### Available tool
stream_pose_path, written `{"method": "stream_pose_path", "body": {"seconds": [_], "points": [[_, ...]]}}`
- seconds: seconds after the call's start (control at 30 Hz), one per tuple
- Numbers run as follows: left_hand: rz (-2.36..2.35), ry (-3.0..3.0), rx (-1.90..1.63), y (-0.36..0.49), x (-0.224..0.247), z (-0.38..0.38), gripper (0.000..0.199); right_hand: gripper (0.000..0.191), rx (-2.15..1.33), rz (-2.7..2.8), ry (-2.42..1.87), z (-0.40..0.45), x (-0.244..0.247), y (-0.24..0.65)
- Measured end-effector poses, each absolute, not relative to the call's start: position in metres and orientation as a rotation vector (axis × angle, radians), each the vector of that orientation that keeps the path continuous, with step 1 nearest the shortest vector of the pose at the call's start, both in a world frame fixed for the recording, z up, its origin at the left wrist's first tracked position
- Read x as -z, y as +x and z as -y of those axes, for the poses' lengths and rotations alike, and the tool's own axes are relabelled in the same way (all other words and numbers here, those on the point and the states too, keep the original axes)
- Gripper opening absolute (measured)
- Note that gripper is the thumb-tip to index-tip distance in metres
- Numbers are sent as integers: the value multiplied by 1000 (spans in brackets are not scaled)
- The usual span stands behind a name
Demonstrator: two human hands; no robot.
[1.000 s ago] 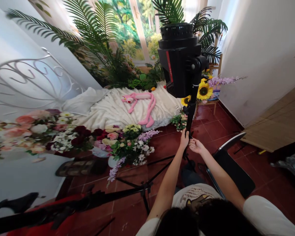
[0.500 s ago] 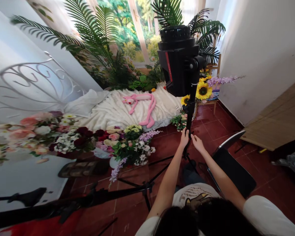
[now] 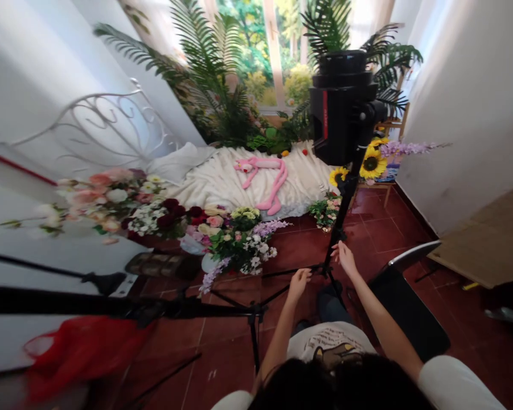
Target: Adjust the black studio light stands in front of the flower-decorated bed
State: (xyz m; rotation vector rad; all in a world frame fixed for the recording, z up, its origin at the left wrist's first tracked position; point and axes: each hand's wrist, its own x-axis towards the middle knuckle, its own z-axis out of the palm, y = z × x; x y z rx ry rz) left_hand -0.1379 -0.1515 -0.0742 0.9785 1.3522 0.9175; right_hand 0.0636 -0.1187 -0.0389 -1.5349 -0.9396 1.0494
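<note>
A black studio light [image 3: 341, 108] with a red stripe stands on a black light stand [image 3: 345, 208] in front of me. My right hand [image 3: 345, 259] is right beside the stand's pole, below a dark knob. Its fingers are loosely bent and apart; whether the fingertips touch the pole I cannot tell. Lower and to the left, my left hand [image 3: 299, 283] is in the air near the stand's legs, away from the pole. Its fingers are half curled, with nothing visible in them.
A second black stand [image 3: 196, 309] slants across the left. Artificial flowers [image 3: 234, 245] border a bed with a white blanket [image 3: 200, 182] and a pink plush toy [image 3: 277, 182]. A black chair [image 3: 410, 310] is at my right; a red bag [image 3: 85, 347] lies lower left.
My left hand has come off the pole and moved down and left. The right hand is a little lower beside the pole. The view has swung left, and the light looks slightly lower.
</note>
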Motion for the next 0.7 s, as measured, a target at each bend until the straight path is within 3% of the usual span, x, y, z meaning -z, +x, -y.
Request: {"method": "stream_pose_path", "body": {"seconds": [0.17, 0.33, 0.5, 0.7], "points": [[-1664, 787, -1036, -271, 94, 205, 32, 52, -1294, 1332, -1417, 141, 58, 10], [-1967, 899, -1196, -362, 72, 241, 50, 47, -1377, 1855, -1250, 133, 39, -58], [-2168, 871, -1535, -376, 19, 253, 46, 40, -1327, 2278, -939, 104, -9, -134], [-2008, 1071, -1877, -368, -24, 247, 53, 25, -923, 2613, -712, 76, -66, -243]]}}
